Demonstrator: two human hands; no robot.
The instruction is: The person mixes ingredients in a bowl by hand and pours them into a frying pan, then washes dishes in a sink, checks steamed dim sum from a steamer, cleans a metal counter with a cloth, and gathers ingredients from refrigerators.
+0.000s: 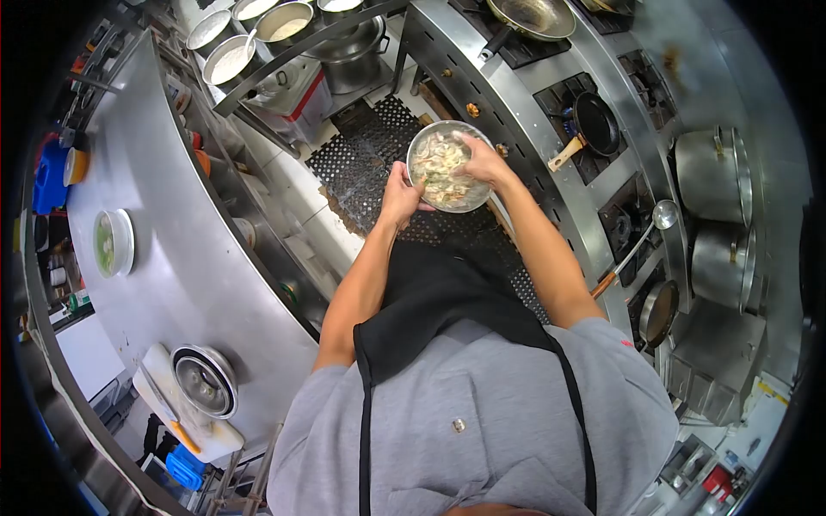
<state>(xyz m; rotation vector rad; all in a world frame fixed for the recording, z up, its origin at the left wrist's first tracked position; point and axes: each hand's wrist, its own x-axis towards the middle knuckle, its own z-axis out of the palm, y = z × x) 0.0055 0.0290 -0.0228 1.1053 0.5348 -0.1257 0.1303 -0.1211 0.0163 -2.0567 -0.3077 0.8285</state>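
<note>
Head camera: left hand (401, 199) grips a bowl (474, 198) of food (440, 163); right hand (487, 164) reaches inside, its grip unclear.

Steel worktop (194, 249) holds round container (105, 245) with green contents, nested metal bowls (203, 378), white cutting board (211, 427) | Stove (520, 112) carries frying pans (595, 123) | Perforated mat (353, 172) covers tiled floor (275, 176)

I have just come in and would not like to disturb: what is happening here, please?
A person is holding a metal bowl of pale food pieces in the air, between the steel worktop and the stove. The left hand grips its near-left side; the right hand is at the other side, fingers over the food. A black pan sits on the stove. A knife lies on the cutting board.
</note>
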